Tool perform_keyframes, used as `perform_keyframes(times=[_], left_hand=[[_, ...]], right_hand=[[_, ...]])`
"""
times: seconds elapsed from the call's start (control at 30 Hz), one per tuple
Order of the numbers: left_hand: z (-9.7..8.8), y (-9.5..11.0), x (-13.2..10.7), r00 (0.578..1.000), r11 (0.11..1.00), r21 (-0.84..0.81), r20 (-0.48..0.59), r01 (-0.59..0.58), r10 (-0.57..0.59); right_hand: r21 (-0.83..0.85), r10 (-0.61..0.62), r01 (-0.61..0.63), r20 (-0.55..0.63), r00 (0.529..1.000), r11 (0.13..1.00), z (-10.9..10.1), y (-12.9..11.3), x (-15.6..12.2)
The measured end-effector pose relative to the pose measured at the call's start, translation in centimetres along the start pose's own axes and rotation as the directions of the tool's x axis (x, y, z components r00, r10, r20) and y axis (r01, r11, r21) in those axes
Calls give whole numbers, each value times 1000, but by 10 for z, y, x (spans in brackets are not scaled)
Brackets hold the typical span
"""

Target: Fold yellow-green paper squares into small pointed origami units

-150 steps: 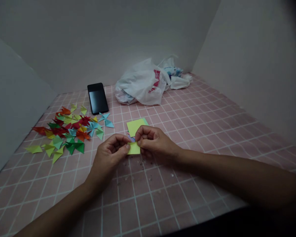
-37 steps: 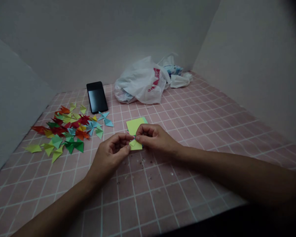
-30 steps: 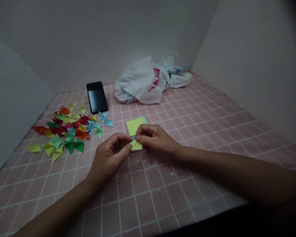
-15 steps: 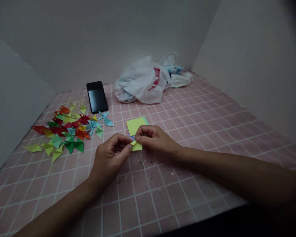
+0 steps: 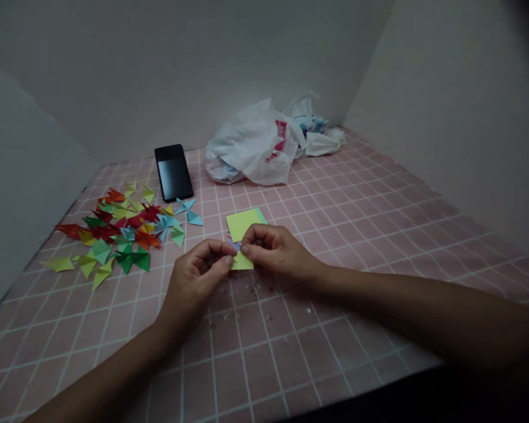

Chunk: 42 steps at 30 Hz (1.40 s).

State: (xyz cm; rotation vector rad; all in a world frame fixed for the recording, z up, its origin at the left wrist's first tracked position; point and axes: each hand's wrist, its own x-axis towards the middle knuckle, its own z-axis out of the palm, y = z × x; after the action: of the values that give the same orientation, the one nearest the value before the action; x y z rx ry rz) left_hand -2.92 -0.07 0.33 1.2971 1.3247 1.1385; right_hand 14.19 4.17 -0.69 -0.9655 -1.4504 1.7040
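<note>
A small yellow-green folded paper point(image 5: 241, 262) sits between my two hands, just above the pink tiled surface point(image 5: 361, 217). My left hand point(image 5: 196, 281) pinches its left edge with curled fingers. My right hand point(image 5: 273, 249) pinches its top right edge, fingers closed. Just behind them lies a small stack of square paper sheets point(image 5: 243, 223), a yellow-green one on top and a blue edge under it.
A heap of folded paper shapes point(image 5: 119, 232) in red, green, yellow and blue lies at the left. A black phone point(image 5: 173, 172) lies behind it. White plastic bags point(image 5: 264, 147) sit at the back by grey walls. Small crumbs dot the tiles near my hands.
Both hands stay on the folded paper with only small finger shifts. Five seconds ago the paper showed as a larger flat piece; now it looks smaller and more folded.
</note>
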Motion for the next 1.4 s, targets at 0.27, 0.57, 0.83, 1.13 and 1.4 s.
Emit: perform_keyframes(times=[0.27,0.57,0.83,1.13,1.4], left_hand=[[0,0,1,999,996,84,30,-40,37],[-2,-5,1,992,968,214,40,-126,121],[-3,-4,-1,996,988,131,-8,-85,86],[1,0,-2,999,996,-69,21,51,-50],[1,-1,0,1000,1000,-4,-1,0,0]], right_hand=[[-44,-33,32,-35,999,999,1,0,0],[27,29,-28,-24,999,999,1,1,0],[53,29,-29,14,999,998,1,1,0],[-60,-52,51,-21,998,997,1,1,0],[-95,-68,66,-16,998,993,0,2,1]])
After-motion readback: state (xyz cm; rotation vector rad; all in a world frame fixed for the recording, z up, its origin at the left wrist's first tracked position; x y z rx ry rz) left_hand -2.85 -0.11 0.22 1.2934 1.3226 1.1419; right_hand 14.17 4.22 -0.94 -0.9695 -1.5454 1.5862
